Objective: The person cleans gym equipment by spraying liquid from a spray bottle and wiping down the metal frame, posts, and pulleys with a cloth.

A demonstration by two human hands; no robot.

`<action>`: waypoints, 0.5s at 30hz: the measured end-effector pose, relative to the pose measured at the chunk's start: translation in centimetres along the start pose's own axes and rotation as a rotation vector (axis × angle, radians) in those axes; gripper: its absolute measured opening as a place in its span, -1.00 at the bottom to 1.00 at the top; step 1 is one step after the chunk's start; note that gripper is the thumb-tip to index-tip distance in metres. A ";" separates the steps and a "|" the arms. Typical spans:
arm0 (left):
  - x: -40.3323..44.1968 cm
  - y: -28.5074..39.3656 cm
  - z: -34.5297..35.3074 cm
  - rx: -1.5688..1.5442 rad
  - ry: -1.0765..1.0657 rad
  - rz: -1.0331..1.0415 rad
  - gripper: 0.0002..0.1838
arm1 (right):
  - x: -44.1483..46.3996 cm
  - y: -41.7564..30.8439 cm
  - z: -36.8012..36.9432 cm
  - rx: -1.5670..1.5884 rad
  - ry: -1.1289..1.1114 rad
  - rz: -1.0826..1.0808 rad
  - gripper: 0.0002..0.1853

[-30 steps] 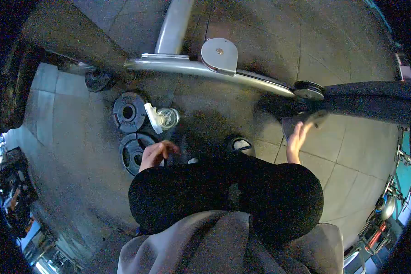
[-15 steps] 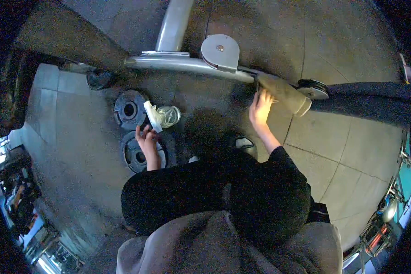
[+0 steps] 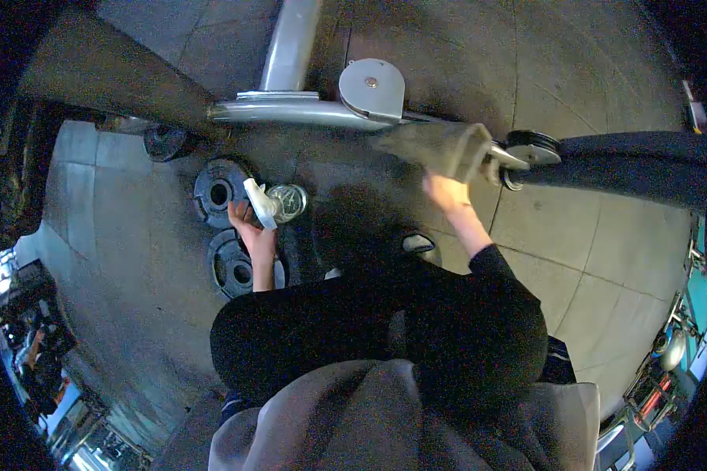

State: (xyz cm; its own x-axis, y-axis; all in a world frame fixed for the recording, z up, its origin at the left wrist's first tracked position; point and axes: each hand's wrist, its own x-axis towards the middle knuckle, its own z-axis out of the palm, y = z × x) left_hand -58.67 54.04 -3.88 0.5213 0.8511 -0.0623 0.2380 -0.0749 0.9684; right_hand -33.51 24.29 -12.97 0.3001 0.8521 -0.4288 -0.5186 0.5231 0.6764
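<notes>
In the head view, the grey-brown cloth (image 3: 440,145) is out between one and two o'clock, overlapping the right-hand stretch of the silver bar (image 3: 298,114). By my reading, the work is partway along: the cloth is at the bar, and the spray bottle (image 3: 289,202) sits at ten o'clock, apparently on the floor (image 3: 149,275). How much of the bar has been covered, and how much is left, I cannot tell.

The right hand (image 3: 448,191) (rather blurred) holds the cloth from its near side, forearm reaching up towards eleven o'clock, fingertips hidden. The left hand (image 3: 255,235), at nine o'clock, has its fingers loosely spread and seems to hold nothing. It is just beside the bottle's white trigger; whether they touch is unclear. Two weight plates (image 3: 226,275) lie near it, between eight and ten o'clock.
</notes>
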 end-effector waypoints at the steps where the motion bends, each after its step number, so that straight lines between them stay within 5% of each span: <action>1: 0.4 0.3 0.2 0.011 -0.002 -0.002 -0.01 | -2.3 1.9 2.4 0.799 -0.149 0.309 -0.71; 3: 0.9 0.2 0.3 0.022 0.004 -0.008 -0.01 | -6.2 4.6 5.6 2.407 -0.444 0.908 -0.78; 7: 1.1 1.5 0.9 0.283 -0.156 0.229 -0.03 | -9.5 1.8 5.2 2.339 -0.545 1.027 -0.77; 9: 0.8 2.5 1.1 -0.009 -0.329 0.169 -0.03 | -9.4 2.0 4.8 2.256 -0.331 1.391 -0.70; 10: 0.8 3.4 1.5 0.153 -0.313 0.316 -0.05 | -9.0 2.2 4.8 2.256 -0.329 1.392 -0.70; 13: 1.0 4.1 2.8 0.087 -0.276 0.281 -0.21 | -7.0 3.0 5.2 2.674 -0.881 0.725 -0.59; 14: 1.7 2.6 3.2 0.071 -0.188 0.272 -0.48 | -6.0 3.0 5.0 2.687 -0.809 0.671 -0.56; 15: 1.8 1.2 3.3 0.073 -0.186 0.268 -0.48 | -5.1 2.9 4.9 2.707 -0.742 0.639 -0.55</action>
State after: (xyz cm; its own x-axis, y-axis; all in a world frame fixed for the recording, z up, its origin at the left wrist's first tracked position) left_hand -54.80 53.77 -3.62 0.7123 0.6871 0.1433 0.1264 -0.3263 0.9368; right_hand -32.62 21.58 -5.88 0.8311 0.4483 -0.3291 0.3782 -0.8894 -0.2567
